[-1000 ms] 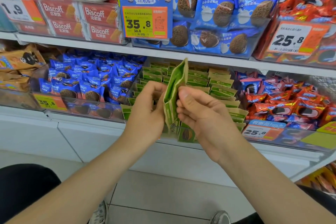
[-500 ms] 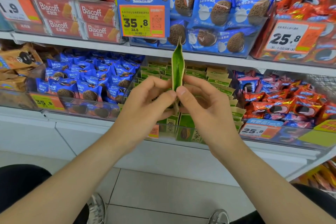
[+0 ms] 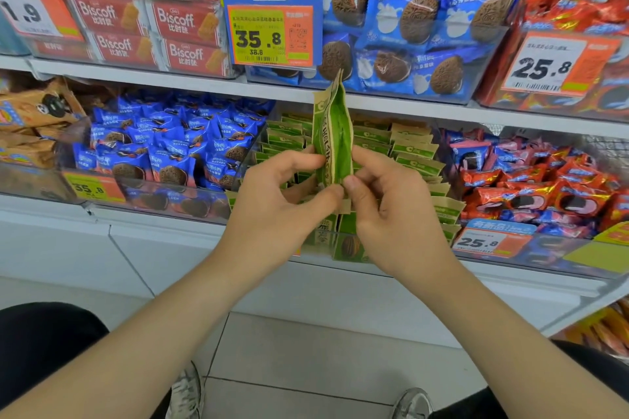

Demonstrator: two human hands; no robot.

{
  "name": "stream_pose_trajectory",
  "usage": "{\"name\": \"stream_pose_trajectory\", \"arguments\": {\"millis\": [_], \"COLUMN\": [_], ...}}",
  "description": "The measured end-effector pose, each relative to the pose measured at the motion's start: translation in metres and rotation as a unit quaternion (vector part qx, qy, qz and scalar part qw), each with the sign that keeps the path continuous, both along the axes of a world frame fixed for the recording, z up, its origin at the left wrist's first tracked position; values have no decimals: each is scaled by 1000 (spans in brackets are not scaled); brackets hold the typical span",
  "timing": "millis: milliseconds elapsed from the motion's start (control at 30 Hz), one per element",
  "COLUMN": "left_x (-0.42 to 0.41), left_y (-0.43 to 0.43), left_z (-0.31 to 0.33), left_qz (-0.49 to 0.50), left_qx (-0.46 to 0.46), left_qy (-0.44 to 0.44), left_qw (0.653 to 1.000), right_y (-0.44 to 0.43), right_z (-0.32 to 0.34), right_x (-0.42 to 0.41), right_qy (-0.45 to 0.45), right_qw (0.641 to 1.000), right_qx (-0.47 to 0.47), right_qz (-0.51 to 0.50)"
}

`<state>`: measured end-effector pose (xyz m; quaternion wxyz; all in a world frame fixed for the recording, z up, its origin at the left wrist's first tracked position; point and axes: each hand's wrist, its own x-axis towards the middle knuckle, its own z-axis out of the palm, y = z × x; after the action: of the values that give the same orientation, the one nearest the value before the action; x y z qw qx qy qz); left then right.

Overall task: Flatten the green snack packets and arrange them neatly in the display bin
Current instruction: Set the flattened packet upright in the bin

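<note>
**A:** Quick, where's the packet?

**B:** The green packet (image 3: 335,136) is upright and edge-on to you, in front of the display bin (image 3: 340,250) at the middle of the lower shelf (image 3: 510,274). It's not in the bin yet.

**A:** Grip?

**B:** Your left hand (image 3: 272,211) pinches its lower left side and your right hand (image 3: 391,214) pinches the lower right. Both pinches are narrow, thumb against fingers, with the packet between them.

**A:** Step?

**B:** Flattening, I'd say. The middle looks puffed. Press the two faces together low down, then slide your thumbs up toward the top seal so it evens out. Go gently and don't crush whatever's inside.

**A:** After that?

**B:** Slot it upright into the rows of green packets (image 3: 408,150), facing the same way as its neighbours. Your hands cover the bin's front edge, so I can't tell where the gap is. Check before you push it in.
</note>
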<state>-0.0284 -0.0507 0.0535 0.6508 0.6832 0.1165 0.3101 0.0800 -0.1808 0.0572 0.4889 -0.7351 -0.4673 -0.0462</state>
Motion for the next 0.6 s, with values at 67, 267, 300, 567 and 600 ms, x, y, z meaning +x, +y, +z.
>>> {"name": "stream_pose_trajectory", "arguments": {"millis": [67, 267, 300, 567, 600], "left_x": [0, -2, -3, -2, -3], "left_y": [1, 3, 4, 16, 15], "left_z": [2, 6, 7, 12, 14], "left_qz": [-19, -48, -49, 38, 32], "left_qx": [-23, -48, -42, -27, -20], "left_qy": [13, 31, 36, 40, 33], "left_qw": [999, 997, 997, 998, 999], "right_y": [0, -4, -4, -5, -5], "right_z": [2, 6, 7, 13, 14], "right_x": [3, 5, 4, -7, -8], "right_qy": [21, 173, 205, 170, 184], "right_qw": [1000, 981, 974, 977, 974], "right_qx": [17, 79, 85, 4, 5], "right_qz": [-4, 44, 50, 130, 129]}}
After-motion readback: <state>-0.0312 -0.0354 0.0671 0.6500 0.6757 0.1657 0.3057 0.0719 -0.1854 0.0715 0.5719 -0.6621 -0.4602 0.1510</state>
